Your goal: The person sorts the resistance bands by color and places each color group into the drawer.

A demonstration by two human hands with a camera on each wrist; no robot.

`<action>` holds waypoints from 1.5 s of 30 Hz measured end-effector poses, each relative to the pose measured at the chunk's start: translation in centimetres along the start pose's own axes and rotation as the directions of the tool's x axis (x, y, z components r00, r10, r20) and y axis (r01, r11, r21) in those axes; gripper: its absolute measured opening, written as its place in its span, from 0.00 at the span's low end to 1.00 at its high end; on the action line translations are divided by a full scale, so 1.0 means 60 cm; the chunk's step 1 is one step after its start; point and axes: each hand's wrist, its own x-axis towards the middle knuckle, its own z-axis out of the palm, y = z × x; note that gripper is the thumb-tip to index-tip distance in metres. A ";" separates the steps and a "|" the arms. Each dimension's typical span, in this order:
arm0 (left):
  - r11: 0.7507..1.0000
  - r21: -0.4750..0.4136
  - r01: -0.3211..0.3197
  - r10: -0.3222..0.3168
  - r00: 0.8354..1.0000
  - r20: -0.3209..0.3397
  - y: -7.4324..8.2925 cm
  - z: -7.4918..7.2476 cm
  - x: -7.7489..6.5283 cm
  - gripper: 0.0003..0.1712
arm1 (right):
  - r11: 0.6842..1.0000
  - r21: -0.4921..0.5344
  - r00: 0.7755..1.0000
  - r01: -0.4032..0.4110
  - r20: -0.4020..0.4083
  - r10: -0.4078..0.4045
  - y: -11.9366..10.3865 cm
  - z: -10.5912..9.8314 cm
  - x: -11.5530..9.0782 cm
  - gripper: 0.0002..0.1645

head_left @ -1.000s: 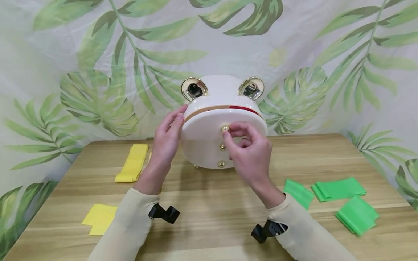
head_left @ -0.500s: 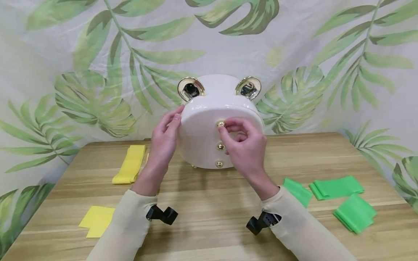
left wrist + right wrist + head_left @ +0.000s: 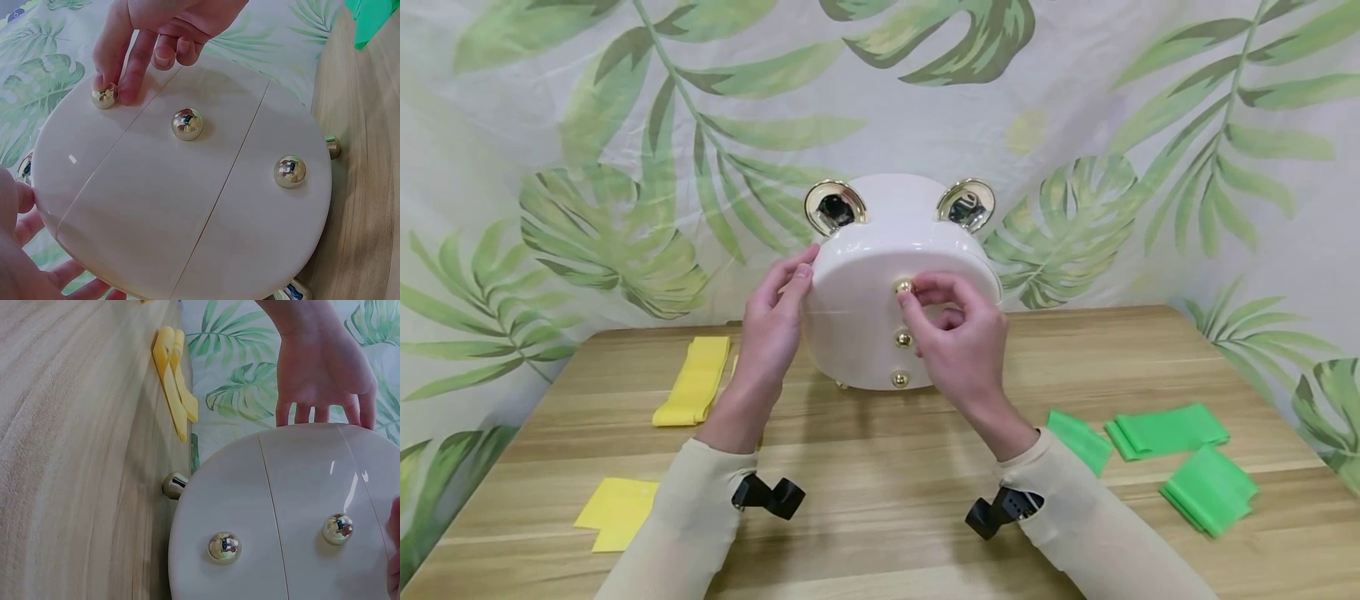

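Leaf-print cloth behind wooden tabletop. White drawer box upright near middle of tabletop's far edge. Yellow strips toward left edge, green strips toward right. Right hand: thumb and finger pinch top gold knob. Left hand: fingers extended against box's side. Judged: stiff, glossy shell, probably slippery, scratchable; weight uncertain. Best hold: round knob, side braced.

The right hand hides part of the white box behind it; the left sleeve partly covers yellow sheets.
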 end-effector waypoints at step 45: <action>1.000 -0.030 0.001 -0.001 1.000 -0.003 -0.003 0.001 -0.001 0.23 | 0.955 -0.120 0.962 -0.273 -0.013 0.273 0.047 0.018 -0.071 0.17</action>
